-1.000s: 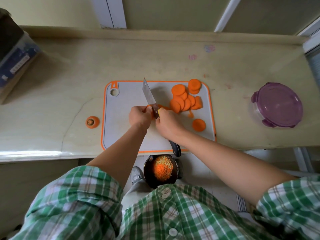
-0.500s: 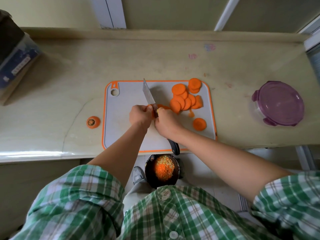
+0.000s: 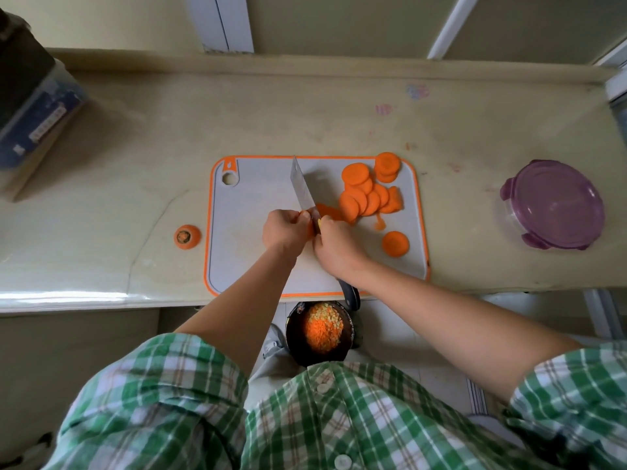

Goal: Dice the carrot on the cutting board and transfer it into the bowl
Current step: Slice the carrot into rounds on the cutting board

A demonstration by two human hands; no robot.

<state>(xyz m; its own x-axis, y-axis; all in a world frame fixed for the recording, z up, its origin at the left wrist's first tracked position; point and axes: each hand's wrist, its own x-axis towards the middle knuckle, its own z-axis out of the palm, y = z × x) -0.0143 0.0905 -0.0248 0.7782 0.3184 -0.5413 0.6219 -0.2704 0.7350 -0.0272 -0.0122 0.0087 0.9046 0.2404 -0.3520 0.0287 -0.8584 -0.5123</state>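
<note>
A grey cutting board with an orange rim lies on the counter. Several round carrot slices are piled at its far right, and one slice lies apart nearer me. My right hand grips the handle of a knife whose blade points away over the board. My left hand has curled fingers that pinch a small carrot piece right beside the blade. More cut carrot shows just past the blade. A dark bowl of diced carrot sits below the counter edge.
A carrot top lies on the counter left of the board. At the right stands a clear container with a purple lid. A box stands at the far left. A low ledge backs the counter.
Both hands and the knife stay in nearly the same place. The view has shifted only slightly.
</note>
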